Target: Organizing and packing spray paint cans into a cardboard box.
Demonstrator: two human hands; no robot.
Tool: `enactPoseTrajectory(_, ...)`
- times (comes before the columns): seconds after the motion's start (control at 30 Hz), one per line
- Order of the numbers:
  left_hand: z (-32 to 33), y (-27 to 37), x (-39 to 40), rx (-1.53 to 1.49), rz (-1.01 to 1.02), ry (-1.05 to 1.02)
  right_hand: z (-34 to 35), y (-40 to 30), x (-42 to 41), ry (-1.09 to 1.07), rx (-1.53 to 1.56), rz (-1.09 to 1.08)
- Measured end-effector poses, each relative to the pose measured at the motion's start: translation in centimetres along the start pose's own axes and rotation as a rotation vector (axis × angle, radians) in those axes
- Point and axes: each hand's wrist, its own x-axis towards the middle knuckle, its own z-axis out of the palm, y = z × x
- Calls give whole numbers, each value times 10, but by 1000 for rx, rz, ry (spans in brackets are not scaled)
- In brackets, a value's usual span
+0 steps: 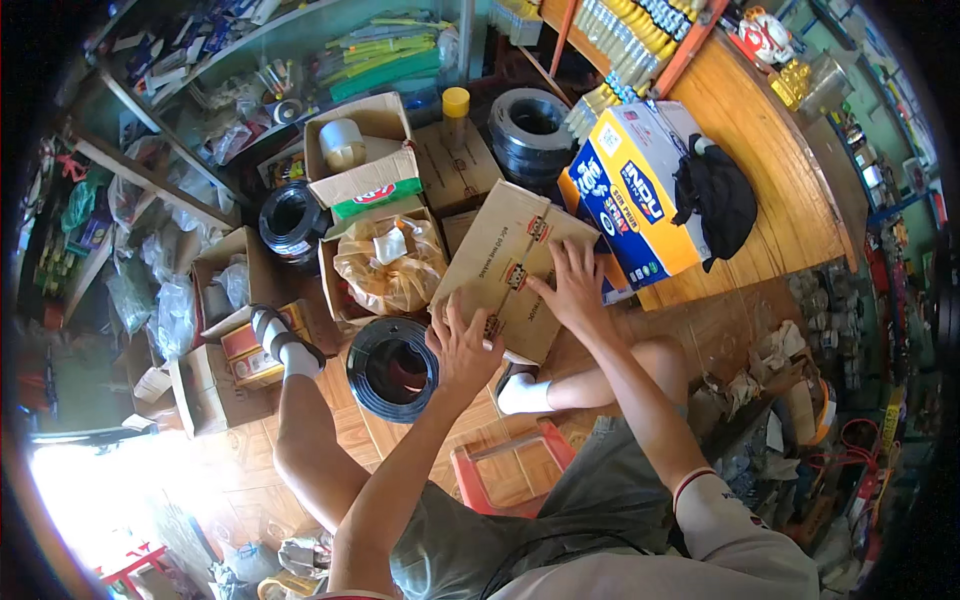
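Observation:
A brown cardboard carton with printed writing lies before me, its flat face turned up towards me. My left hand rests on its near left corner, fingers apart. On the right part of the same face lies my right hand, with its fingers spread and the thumb reaching towards the middle print. Both palms face the cardboard, and neither hand is closed around anything. Just left of my left hand, a coil of black hose sits on the floor. What supports the carton from below is mostly hidden.
An open carton holds a white container. Below it, another box contains an orange plastic bag. Black coils stand behind. A spray-paint carton and black cloth are by the wooden table. A red plastic stool is between my legs.

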Motion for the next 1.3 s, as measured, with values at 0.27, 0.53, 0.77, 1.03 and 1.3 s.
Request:
enactPoseTrajectory(0.27,30,-13,-23,-76,-7,113,21,40,58,48,-81,-224)
enactPoseTrajectory(0.53,-31,5,-8,137,26,-329,-107,1,5,540,132,-335)
enactPoseTrajectory(0.77,-7,36,18,60,102,-320,-226,199,60,513,-7,240)
enactPoseTrajectory(1.03,6,-1,1,-138,107,-23,-122,5,-75,245,434,-21)
enactPoseTrajectory(1.3,24,-52,-4,-69,205,-56,22,-55,-70,97,174,-150)
